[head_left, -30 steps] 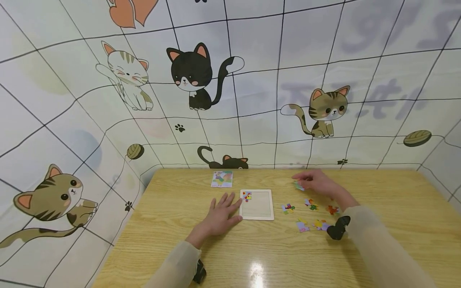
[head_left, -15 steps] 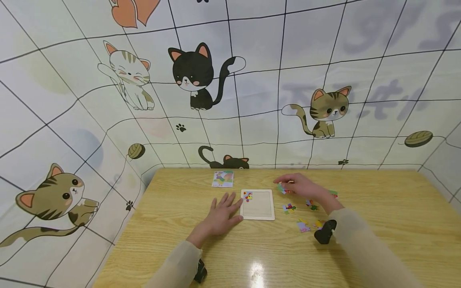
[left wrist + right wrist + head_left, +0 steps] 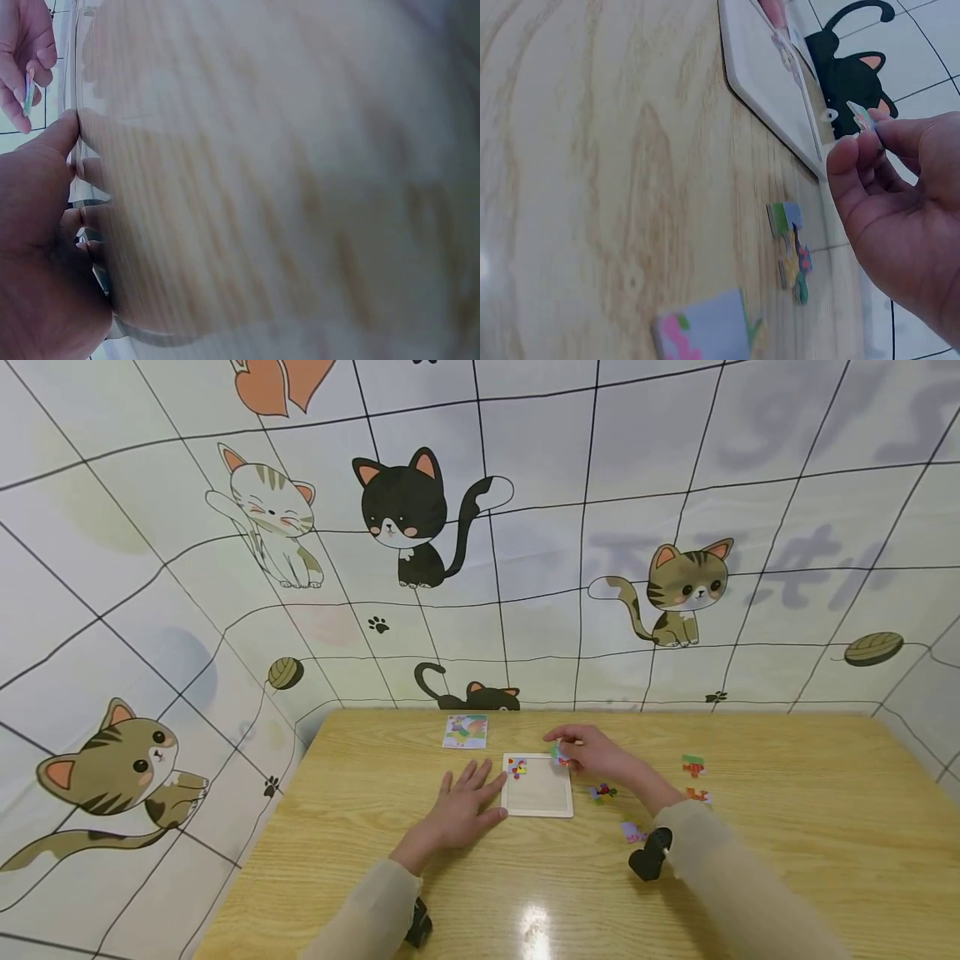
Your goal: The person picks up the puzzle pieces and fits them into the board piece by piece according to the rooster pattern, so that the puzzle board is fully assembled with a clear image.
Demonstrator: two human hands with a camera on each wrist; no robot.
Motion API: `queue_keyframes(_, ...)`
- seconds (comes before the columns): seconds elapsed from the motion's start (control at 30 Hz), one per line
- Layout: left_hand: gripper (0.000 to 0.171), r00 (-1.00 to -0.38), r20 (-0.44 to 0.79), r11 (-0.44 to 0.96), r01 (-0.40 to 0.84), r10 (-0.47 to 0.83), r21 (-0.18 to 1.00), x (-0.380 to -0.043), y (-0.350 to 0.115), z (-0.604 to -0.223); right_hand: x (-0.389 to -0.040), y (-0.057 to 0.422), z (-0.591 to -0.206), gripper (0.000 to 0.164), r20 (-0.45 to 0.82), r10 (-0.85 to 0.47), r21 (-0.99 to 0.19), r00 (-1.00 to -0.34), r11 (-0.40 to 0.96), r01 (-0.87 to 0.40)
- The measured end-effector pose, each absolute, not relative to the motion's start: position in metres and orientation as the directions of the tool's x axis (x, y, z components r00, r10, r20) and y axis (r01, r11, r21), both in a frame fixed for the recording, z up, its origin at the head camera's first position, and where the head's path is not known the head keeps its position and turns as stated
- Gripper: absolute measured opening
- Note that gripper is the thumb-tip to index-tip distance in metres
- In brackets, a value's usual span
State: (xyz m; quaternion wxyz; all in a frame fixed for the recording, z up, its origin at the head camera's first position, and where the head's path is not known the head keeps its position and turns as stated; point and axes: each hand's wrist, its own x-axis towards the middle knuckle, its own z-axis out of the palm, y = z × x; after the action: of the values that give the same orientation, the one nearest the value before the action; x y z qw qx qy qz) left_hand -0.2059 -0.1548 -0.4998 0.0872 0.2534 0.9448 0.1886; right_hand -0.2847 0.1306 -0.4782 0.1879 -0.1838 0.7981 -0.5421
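My right hand [image 3: 600, 753] pinches a colourful jigsaw piece [image 3: 558, 754] between thumb and fingers, over the top right corner of a pale square puzzle tray [image 3: 537, 812]. In the right wrist view the piece [image 3: 861, 116] is seen nearly edge-on, off the table. One puzzle piece [image 3: 517, 767] lies in the tray's upper left corner. My left hand [image 3: 459, 808] lies spread with its fingers straight, thumb and fingertips at the tray's left edge. The left wrist view shows that hand [image 3: 45, 240] against the table, with the right hand [image 3: 26, 52] beyond it.
Right of the tray lie loose pieces: a dark multicoloured one [image 3: 602, 793], a lilac one [image 3: 632, 832], a red and green one [image 3: 693, 766] and an orange one [image 3: 699, 795]. A square picture card [image 3: 465, 732] lies behind the tray. A cat-print wall covering [image 3: 540, 643] borders the wooden table [image 3: 360, 777].
My right hand has carried the jigsaw piece leftward from the right side of the table to the tray's corner. My left hand has stayed in place.
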Motion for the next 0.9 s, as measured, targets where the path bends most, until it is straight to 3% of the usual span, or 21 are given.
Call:
queue_keyframes(0.37, 0.061, -0.858, -0.074, 0.804, 0.442, 0.508, 0.397, -0.206, -0.154, -0.497, -0.283, 0.116, -0.488, 0.015, -0.046, -0.449, -0.928, -0.892, 0.351, -0.129)
queue_keyframes(0.63, 0.061, -0.859, -0.078, 0.807, 0.439, 0.506, 0.396, -0.205, -0.153, -0.495, -0.282, 0.109, -0.493, 0.03, -0.05, -0.437, -0.934, -0.898, 0.338, -0.113)
queue_keyframes(0.9, 0.061, -0.861, -0.077, 0.806, 0.434, 0.502, 0.401, -0.206, -0.153, -0.497, -0.279, 0.101, -0.491, 0.022, -0.068, -0.398, -0.944, -0.915, 0.322, -0.07)
